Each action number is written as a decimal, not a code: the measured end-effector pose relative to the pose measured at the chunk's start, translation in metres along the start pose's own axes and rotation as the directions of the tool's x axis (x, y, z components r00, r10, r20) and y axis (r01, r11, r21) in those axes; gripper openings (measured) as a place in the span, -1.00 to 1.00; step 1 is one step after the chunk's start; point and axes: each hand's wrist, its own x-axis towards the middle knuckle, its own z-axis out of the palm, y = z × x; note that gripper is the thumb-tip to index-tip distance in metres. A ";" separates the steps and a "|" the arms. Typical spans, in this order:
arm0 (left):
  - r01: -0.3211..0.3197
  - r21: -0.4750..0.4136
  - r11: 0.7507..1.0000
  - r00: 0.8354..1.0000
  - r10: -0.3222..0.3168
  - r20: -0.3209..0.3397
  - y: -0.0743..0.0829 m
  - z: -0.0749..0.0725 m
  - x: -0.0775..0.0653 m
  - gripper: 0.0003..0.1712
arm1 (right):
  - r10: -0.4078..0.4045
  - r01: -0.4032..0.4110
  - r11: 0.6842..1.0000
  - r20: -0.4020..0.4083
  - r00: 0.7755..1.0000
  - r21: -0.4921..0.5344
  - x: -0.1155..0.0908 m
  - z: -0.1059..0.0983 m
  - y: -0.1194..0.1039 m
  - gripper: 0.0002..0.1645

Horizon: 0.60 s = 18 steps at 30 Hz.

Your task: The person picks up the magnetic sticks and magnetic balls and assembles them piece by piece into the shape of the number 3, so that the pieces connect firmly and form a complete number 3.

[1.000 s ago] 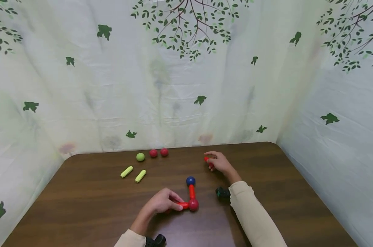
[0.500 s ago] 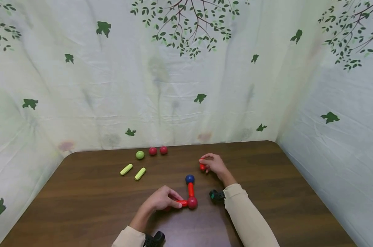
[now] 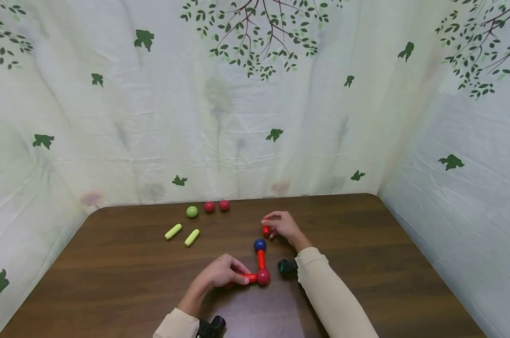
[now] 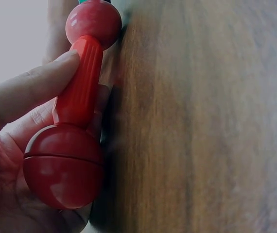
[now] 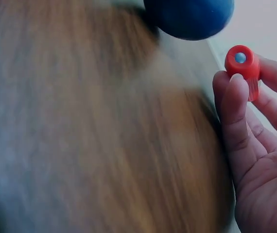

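My left hand (image 3: 224, 272) grips a red rod (image 4: 80, 82) between thumb and fingers. A red ball (image 4: 64, 167) sits at the rod's near end, inside the palm, and another red ball (image 3: 263, 277) at its far end. From that far ball a second red rod (image 3: 261, 259) runs away from me to a blue ball (image 3: 259, 245); these parts are joined in an L shape on the table. Just beyond the blue ball, my right hand (image 3: 282, 226) pinches a loose red rod (image 5: 241, 63) by thumb and fingertips. A small shiny round spot shows in that rod's end face.
On the brown table (image 3: 111, 272), two yellow-green rods (image 3: 173, 231) lie to the left. Behind them stand a green ball (image 3: 192, 211) and two red balls (image 3: 210, 207) near the back edge. A white leaf-printed cloth (image 3: 238, 155) hangs behind the table.
My right hand has moved left with its red rod, from the back right towards the far side of the blue ball. The left hand keeps its grip in the same place.
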 end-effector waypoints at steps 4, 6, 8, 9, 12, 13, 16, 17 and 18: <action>0.006 0.009 1.000 1.000 -0.006 0.006 0.001 -0.001 0.001 -0.83 | 0.014 -0.013 1.000 0.037 0.999 -0.024 0.001 0.004 -0.003 -0.73; 0.007 0.009 1.000 1.000 -0.008 0.009 0.000 -0.001 0.001 -0.83 | 0.020 -0.018 0.999 0.045 0.999 -0.041 0.001 0.007 -0.004 -0.76; 0.007 0.005 1.000 1.000 -0.007 0.011 -0.002 0.000 0.002 -0.83 | 0.018 -0.015 0.998 0.048 0.999 -0.068 0.002 0.008 -0.004 -0.76; 0.007 0.003 1.000 1.000 -0.007 0.012 -0.002 0.000 0.003 -0.83 | 0.017 -0.013 0.997 0.048 0.999 -0.081 0.002 0.008 -0.004 -0.76; -0.001 0.004 1.000 1.000 0.001 0.010 -0.003 -0.001 0.003 -0.83 | 0.011 -0.006 0.994 0.047 0.999 -0.108 0.003 0.008 -0.003 -0.76; -0.003 0.004 1.000 1.000 0.003 0.010 -0.003 0.000 0.003 -0.83 | 0.010 -0.004 0.994 0.049 0.999 -0.114 0.003 0.008 -0.003 -0.76; -0.007 0.000 1.000 1.000 0.007 0.008 -0.003 0.000 0.003 -0.83 | 0.009 0.000 0.991 0.064 0.998 -0.134 0.005 0.009 -0.002 -0.75; -0.007 -0.002 1.000 1.000 0.007 0.006 -0.003 0.000 0.003 -0.83 | 0.011 -0.001 0.990 0.069 0.998 -0.140 0.005 0.009 -0.002 -0.75; -0.007 -0.005 1.000 1.000 0.007 0.005 -0.003 0.000 0.002 -0.83 | 0.013 -0.002 0.989 0.074 0.997 -0.145 0.005 0.009 -0.001 -0.75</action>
